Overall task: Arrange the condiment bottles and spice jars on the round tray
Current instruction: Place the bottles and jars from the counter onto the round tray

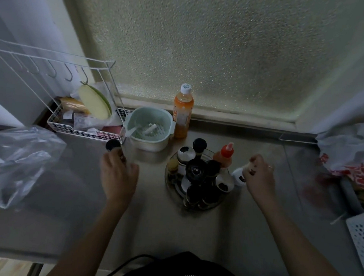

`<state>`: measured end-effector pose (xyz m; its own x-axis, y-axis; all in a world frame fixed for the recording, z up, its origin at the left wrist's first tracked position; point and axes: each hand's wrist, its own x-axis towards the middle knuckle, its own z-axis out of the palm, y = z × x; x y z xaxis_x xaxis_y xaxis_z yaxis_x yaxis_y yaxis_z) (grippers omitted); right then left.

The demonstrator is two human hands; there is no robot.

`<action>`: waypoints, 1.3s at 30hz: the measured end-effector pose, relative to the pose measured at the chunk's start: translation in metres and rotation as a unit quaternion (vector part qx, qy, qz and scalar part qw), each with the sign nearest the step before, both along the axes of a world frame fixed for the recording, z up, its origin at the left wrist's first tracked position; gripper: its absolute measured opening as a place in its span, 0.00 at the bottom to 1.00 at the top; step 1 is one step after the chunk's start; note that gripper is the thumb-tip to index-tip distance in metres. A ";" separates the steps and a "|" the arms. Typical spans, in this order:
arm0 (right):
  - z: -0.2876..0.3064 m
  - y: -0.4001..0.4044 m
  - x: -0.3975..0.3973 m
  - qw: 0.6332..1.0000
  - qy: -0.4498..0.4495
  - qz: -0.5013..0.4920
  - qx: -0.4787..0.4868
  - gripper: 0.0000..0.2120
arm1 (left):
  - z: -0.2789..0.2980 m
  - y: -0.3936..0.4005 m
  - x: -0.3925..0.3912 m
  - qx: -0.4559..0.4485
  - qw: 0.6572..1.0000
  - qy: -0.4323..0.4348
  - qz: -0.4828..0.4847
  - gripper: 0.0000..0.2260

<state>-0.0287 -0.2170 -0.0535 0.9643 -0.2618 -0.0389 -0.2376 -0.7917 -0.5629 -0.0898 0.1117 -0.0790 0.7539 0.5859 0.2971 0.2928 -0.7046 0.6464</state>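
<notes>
A round glass tray (171, 185) sits mid-counter, crowded with several dark-lidded spice jars (212, 169), a black-knobbed bottle (199, 144) and a red-capped sauce bottle (225, 155). To the left of the tray, my left hand (118, 172) is shut on a clear bottle with a black cap (112, 145), held upright above the counter. My right hand (258, 175) grips a small white jar (238, 176) at the tray's right edge; whether the jar rests on the tray or the counter is unclear.
An orange drink bottle (182, 114) and a pale green strainer bowl (148, 128) stand behind the tray. A white wire rack (80, 128) is at back left, a clear plastic bag (13, 158) at left, and bags and a white basket (362, 232) at right.
</notes>
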 end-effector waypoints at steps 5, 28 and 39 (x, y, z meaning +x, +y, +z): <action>0.024 0.000 -0.005 0.998 -0.063 -0.006 -0.021 0.18 | -0.007 0.039 0.017 -0.093 0.990 0.094 0.058 0.39; 0.006 0.027 0.012 0.975 0.065 0.188 0.102 0.15 | 0.031 -0.017 0.005 -0.269 0.890 0.123 -0.346 0.18; 0.005 0.034 0.006 0.977 0.067 0.177 0.097 0.16 | 0.032 -0.043 0.010 -0.242 0.861 0.171 -0.414 0.21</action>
